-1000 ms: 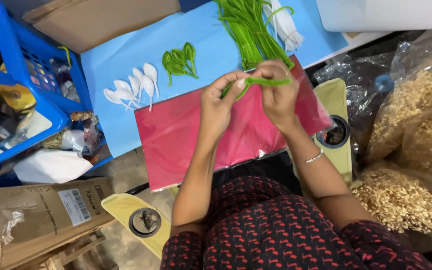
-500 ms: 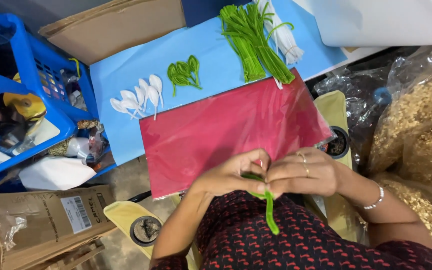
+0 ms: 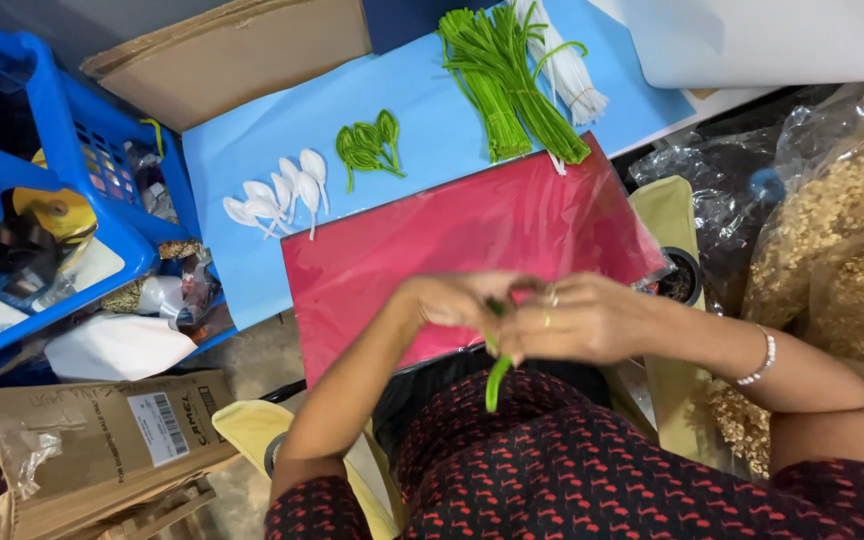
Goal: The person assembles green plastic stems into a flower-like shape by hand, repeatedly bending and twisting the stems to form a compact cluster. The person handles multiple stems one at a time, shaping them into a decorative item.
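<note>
Both hands, left [image 3: 457, 300] & right [image 3: 577, 320], pinch green pipe cleaner [image 3: 495, 378] betw. them, long axis hanging near-ward over red sheet [image 3: 472, 235].

We see a light blue sheet [image 3: 422, 120] as the work surface. On it: a red sheet [image 3: 452, 240] overlapping its near edge, a row of white petal shapes [image 3: 277, 195], a cluster of green leaf shapes [image 3: 367, 145], a bundle of green stems [image 3: 502, 75], white stems [image 3: 567, 70] just beside
</note>
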